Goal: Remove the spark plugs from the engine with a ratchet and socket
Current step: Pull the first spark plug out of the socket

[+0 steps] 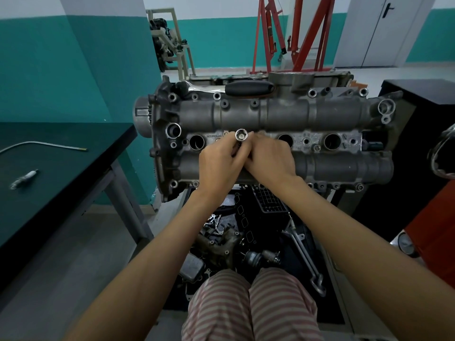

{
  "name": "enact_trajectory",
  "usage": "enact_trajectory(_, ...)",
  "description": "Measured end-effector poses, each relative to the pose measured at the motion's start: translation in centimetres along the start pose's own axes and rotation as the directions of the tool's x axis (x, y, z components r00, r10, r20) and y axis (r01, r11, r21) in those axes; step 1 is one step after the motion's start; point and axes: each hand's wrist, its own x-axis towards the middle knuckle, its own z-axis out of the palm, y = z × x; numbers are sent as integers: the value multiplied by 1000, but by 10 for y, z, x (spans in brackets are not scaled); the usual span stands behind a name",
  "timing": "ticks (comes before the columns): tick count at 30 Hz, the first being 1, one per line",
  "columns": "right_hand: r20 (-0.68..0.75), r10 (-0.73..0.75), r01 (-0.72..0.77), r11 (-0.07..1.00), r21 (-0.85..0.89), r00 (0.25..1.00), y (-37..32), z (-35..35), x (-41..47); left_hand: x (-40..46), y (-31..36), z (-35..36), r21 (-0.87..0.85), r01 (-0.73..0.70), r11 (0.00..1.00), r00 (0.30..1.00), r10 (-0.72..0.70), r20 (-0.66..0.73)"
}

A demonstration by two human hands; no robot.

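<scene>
At the centre of the frame the left hand (pixel 219 166) and the right hand (pixel 269 160) both curl around the socket (pixel 241 136) above the engine (pixel 270 114), so I think a loosened plug could slip out and fall.

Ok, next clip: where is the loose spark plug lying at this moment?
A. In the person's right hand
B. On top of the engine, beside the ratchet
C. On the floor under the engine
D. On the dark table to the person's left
D: the spark plug lies on the dark table at the left, near a bent metal rod, while both hands hold the socket over the engine.
</scene>
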Motion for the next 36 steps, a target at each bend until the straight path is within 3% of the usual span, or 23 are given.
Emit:
enact_trajectory(9, 46, 19, -17, 999, -49, 999, 3, 4, 2, -2, 3, -2, 33, -34, 999, 999, 33, 15)
enact_trajectory(14, 43, 0, 3, 997, -81, 999, 3, 6, 2, -2, 3, -2, 7, 17, 1000, 1000, -17, 21)
enact_trajectory(24, -36, 22, -20, 999, 51, 999, 0, -2, 0, 0, -2, 1, -11, -45, 999, 999, 44, -22)
enact_trajectory(31, 5, 12, -11, 996, -83, 1000, 3, 9, 3, -3, 1, -1, 3, -15, 1000, 1000, 15, 15)
enact_trajectory(36, -11, -4, 3, 999, -48, 1000, 1, 6, 1, -2, 1, -1, -14, 22, 1000, 1000, -22, 3)
